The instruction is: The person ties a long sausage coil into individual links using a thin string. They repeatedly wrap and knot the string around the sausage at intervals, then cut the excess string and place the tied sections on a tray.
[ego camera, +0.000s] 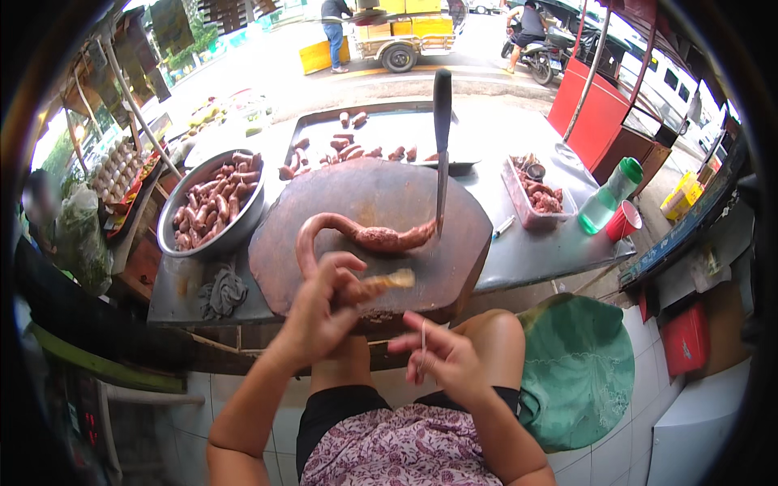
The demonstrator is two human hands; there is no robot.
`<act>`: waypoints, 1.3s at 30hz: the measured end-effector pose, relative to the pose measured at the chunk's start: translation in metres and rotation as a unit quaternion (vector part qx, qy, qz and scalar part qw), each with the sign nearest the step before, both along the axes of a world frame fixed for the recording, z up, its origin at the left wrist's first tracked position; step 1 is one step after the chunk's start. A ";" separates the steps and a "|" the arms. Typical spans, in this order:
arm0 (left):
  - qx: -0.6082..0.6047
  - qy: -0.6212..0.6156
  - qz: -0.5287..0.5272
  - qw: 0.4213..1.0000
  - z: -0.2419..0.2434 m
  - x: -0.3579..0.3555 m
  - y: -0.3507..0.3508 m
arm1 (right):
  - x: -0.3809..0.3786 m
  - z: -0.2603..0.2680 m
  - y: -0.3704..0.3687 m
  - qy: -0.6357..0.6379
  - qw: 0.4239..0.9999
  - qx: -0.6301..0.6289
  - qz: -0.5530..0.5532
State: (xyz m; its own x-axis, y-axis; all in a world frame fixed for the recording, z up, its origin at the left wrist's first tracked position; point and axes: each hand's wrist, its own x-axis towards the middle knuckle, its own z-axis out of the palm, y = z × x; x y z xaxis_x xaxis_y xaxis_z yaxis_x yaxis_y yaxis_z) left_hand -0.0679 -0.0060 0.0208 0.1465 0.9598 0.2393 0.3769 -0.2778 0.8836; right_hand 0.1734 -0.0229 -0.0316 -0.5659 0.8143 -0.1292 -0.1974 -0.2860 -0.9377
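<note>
A long stuffed sausage [389,238] curves across the round wooden chopping block [364,188]. My left hand [325,313] holds its near end above the front of the block. From these fingers a blurred, pale casing end [398,279] points right. My right hand [440,358] is just below the block's front edge, fingers spread, with a thin white string [423,343] running from the index finger down to the thumb. A black-handled knife [443,121] stands upright in the block, its blade beside the sausage's far-right end.
Left of the block, a metal basin [258,203] holds many short sausages; a grey rag [223,293] lies before it. Behind is a metal tray [389,115] with sausage links. To the right are a plastic tub [535,215] of meat, a green-capped bottle [608,197] and a red cup [624,220].
</note>
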 end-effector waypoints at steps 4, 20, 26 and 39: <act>0.085 0.095 -0.011 0.992 -0.022 0.021 -0.030 | -0.004 0.001 0.024 0.114 0.993 -0.006 -0.022; 0.221 0.280 -0.020 0.934 -0.047 0.044 -0.022 | 0.009 0.018 0.028 -0.154 0.977 0.126 -0.074; 0.286 0.305 -0.059 0.906 -0.040 0.053 -0.018 | 0.023 0.018 0.033 -0.139 0.975 0.166 -0.041; 0.144 0.210 -0.098 0.962 -0.039 0.056 -0.024 | 0.012 0.006 0.031 0.046 0.994 -0.083 -0.049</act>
